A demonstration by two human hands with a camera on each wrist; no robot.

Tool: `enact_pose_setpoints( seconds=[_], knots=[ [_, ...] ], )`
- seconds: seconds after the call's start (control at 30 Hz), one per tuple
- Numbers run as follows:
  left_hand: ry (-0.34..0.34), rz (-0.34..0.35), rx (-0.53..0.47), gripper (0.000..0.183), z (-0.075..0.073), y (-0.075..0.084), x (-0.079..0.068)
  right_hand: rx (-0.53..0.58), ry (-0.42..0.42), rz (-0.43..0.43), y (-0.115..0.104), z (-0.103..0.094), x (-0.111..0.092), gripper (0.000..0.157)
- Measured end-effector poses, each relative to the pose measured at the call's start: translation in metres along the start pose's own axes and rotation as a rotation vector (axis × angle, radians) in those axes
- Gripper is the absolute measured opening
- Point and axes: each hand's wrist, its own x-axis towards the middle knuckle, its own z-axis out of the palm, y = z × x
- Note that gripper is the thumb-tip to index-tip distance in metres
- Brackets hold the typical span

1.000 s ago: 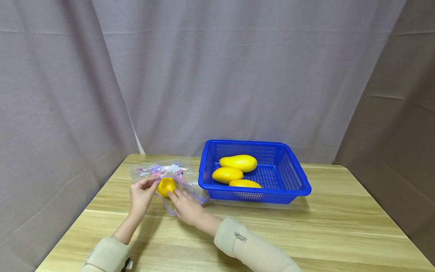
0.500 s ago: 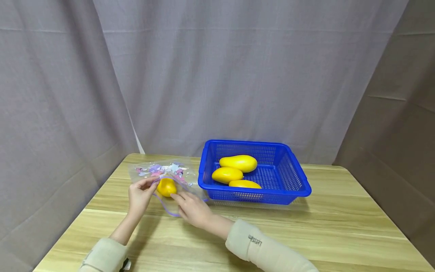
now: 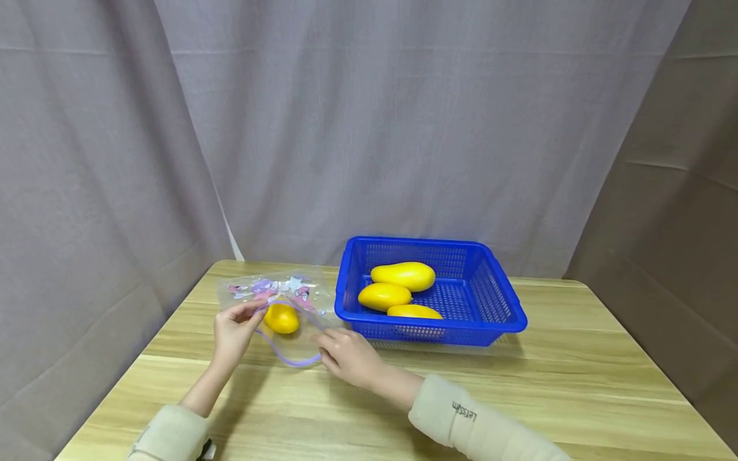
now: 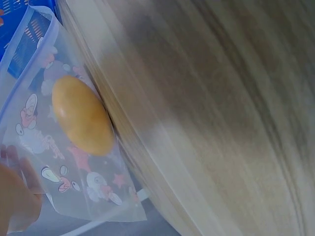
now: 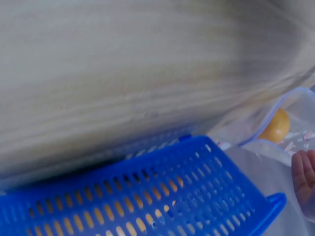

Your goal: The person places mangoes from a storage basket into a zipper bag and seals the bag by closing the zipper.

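Observation:
A clear zip bag (image 3: 296,351) with pink and purple cartoon prints lies on the table at left, its purple-edged mouth held apart. Inside the bag sits one yellow mango (image 3: 282,318), also seen through the film in the left wrist view as a mango (image 4: 82,115). My left hand (image 3: 233,333) pinches the bag's mouth at its left side. Over the mouth's right corner, my right hand (image 3: 348,355) has loosely bent fingers and appears to hold nothing. In the right wrist view that hand (image 5: 305,179) shows only partly, at the right edge.
A blue perforated basket (image 3: 507,298) stands right of the bag, close to my right hand. Three yellow fruits lie in it, a long one (image 3: 403,276) at the back. Grey curtains (image 3: 403,128) enclose the wooden table (image 3: 548,390) behind and at the sides.
My right hand has drawn back from the mango, rightwards to the bag's corner. The mango has settled inside the bag. My left hand keeps its pinch, shifting slightly left.

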Motion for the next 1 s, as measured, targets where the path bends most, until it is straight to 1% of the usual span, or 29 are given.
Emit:
enact_pose_setpoints(
  seconds=[0.1,0.2,0.37,0.47,0.67,0.77,0.93,1.0],
  knots=[
    [-0.008,0.011,0.017,0.013,0.000,0.001,0.002,-0.004,0.033,-0.031,0.002,-0.006,-0.001,0.023],
    [-0.014,0.015,0.030,0.013,0.002,0.003,0.003,-0.018,0.050,-0.061,0.003,-0.010,-0.002,0.024],
    [-0.033,0.024,0.008,0.013,0.006,0.004,0.005,-0.030,0.065,-0.116,0.000,-0.018,-0.007,0.024],
    [-0.037,0.032,0.003,0.012,0.007,0.003,0.005,-0.029,0.088,-0.134,-0.002,-0.022,-0.009,0.024],
    [-0.025,0.041,-0.010,0.012,0.006,0.002,0.005,-0.002,0.148,-0.108,0.000,-0.030,-0.010,0.020],
    [-0.018,0.032,-0.009,0.012,0.004,0.001,0.003,0.002,0.161,-0.087,0.001,-0.036,-0.011,0.017],
    [-0.020,0.011,0.026,0.013,0.001,-0.002,0.002,0.007,0.173,-0.060,0.004,-0.044,-0.012,0.014],
    [-0.024,0.020,0.036,0.013,0.001,-0.001,0.003,0.002,0.187,-0.057,0.007,-0.047,-0.012,0.014]
  ],
)
